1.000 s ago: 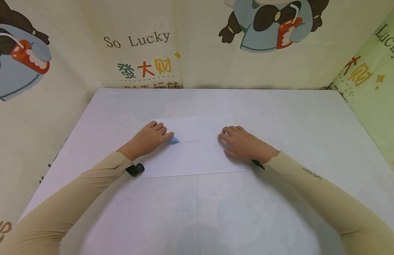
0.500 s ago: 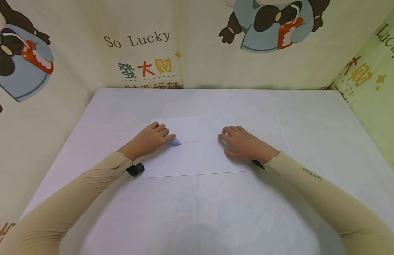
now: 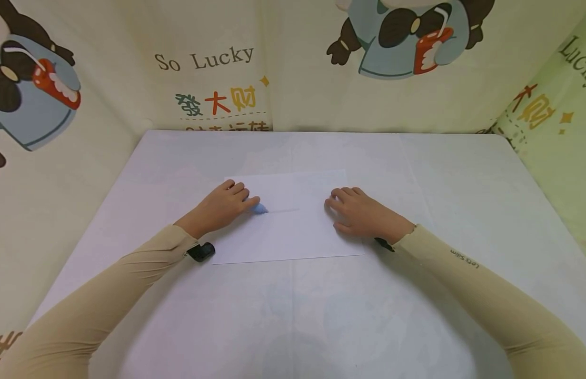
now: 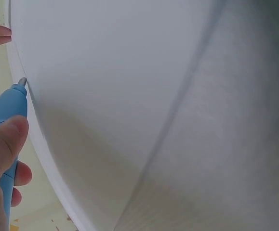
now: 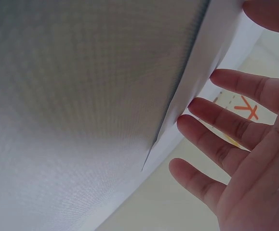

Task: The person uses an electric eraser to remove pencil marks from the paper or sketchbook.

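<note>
My left hand [image 3: 220,207] grips a thick, blue, pen-shaped tool [image 4: 10,107] between thumb and fingers. The tool's narrow grey tip points down at a white sheet of paper [image 3: 283,242], close to the left end of a faint grey line [image 3: 284,210] there. Over the sheet's right side lies my right hand [image 3: 361,213], fingers spread and fingertips at the paper; in the right wrist view its fingers [image 5: 204,137] hold nothing. Much of the tool's body is hidden by my left hand in the head view.
The sheet lies flat on a white-covered table [image 3: 293,321], whose far edge meets a printed curtain [image 3: 302,100]. Curtain also hangs along the left and right sides. A black wrist camera [image 3: 201,252] sits under my left wrist.
The tool's tip shifted slightly right and toward me, then back up to the line's left end. My right hand stays in place.
</note>
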The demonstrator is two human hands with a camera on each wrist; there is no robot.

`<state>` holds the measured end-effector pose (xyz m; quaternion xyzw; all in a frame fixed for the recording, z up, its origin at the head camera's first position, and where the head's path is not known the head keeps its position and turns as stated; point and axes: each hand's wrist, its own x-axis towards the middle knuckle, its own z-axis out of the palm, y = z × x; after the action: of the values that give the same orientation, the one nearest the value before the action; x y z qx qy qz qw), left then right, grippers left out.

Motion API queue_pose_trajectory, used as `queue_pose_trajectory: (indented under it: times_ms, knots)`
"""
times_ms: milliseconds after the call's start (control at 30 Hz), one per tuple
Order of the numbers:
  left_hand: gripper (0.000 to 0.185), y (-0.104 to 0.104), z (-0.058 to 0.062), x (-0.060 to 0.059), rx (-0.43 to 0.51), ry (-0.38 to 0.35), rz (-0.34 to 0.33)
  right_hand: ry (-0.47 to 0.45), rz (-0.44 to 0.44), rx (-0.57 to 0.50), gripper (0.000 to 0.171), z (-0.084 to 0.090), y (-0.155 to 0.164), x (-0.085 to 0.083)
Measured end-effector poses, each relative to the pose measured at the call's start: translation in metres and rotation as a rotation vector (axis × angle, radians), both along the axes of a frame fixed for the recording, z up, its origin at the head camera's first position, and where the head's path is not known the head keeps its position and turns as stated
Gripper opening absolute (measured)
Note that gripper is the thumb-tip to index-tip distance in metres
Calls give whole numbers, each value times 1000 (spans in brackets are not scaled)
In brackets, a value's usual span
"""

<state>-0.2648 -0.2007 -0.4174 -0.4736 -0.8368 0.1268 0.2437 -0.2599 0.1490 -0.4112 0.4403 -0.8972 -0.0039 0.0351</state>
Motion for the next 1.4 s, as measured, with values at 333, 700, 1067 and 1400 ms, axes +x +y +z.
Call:
queue_pose_trajectory:
  times_ms: [333,700,1067,1400]
  knots:
    - [19,1,1,1,-13,-4,-13,1,0,1,41,-1,1,0]
    - [20,3,2,2,0,5,1,6,5,-2,41,-1,2,0]
    - [20,4,2,2,-13,22,-4,10,11,-3,43,-3,2,-1]
    - [21,4,-1,1,-1,15,3,-5,0,4,42,-1,2,0]
